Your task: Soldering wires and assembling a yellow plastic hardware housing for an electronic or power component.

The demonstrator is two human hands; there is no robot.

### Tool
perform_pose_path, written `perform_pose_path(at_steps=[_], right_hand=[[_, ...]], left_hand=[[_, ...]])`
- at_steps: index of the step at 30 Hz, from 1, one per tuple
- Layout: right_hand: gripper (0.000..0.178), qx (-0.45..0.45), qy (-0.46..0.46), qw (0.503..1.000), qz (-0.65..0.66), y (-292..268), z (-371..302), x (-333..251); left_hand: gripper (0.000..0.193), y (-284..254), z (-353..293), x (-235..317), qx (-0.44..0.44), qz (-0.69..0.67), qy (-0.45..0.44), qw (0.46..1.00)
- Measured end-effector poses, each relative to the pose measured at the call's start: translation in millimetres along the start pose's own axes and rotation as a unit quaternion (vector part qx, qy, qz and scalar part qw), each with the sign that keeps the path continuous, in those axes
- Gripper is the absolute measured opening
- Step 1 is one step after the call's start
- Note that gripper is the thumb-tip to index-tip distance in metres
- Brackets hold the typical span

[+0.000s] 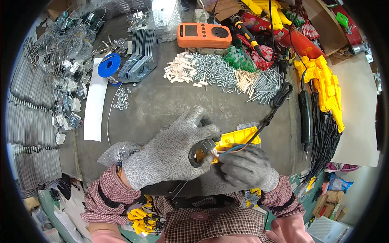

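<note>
My left hand (170, 148), in a grey knit glove, pinches a small black block-shaped part (208, 146) between thumb and fingers. A small white piece (214, 152) sits against the block's lower right side. My right hand (252, 168), gloved too and slightly blurred, has its fingers closed at the ends of the blue and brown wires (231, 150) beside that piece. These wires come from a black cable (265, 121) that runs up to the right. Behind both hands lies a yellow plastic housing (239, 137), partly covered by them.
An orange meter (204, 35) stands at the back, with piles of screws (214, 71) before it. Flat metal brackets (139, 56) and a blue solder spool (109, 65) are back left. Metal plates (32, 121) line the left edge. A black-handled tool (305, 117) hangs right, beside yellow housings (324, 83).
</note>
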State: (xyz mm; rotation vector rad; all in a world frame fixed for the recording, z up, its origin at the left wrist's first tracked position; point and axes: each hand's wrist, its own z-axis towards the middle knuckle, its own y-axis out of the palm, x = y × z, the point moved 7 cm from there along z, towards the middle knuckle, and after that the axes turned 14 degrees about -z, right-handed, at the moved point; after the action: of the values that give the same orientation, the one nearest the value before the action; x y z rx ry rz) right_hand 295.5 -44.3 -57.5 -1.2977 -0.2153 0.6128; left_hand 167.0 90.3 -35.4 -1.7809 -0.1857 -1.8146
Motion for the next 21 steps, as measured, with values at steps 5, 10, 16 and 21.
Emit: perform_pose_path(at_steps=[5,10,16,21], right_hand=[[0.033,-0.096,0.043,0.994,-0.001,18.9,23.5,-2.3],[0.034,-0.067,0.034,0.996,-0.055,5.3,11.0,1.9],[0.019,0.018,0.075,0.996,-0.053,-10.6,44.4,14.6],[0.014,0.021,0.052,0.998,-0.025,2.4,42.0,26.7]], left_hand=[[0.037,10.4,3.6,-2.8,-0.063,0.069,-0.006,0.996],[0.035,16.2,-0.6,-1.0,-0.071,0.120,0.045,0.989],[0.036,14.9,0.5,3.1,-0.091,0.121,0.032,0.988],[0.035,17.1,-1.5,3.4,-0.088,0.140,0.022,0.986]])
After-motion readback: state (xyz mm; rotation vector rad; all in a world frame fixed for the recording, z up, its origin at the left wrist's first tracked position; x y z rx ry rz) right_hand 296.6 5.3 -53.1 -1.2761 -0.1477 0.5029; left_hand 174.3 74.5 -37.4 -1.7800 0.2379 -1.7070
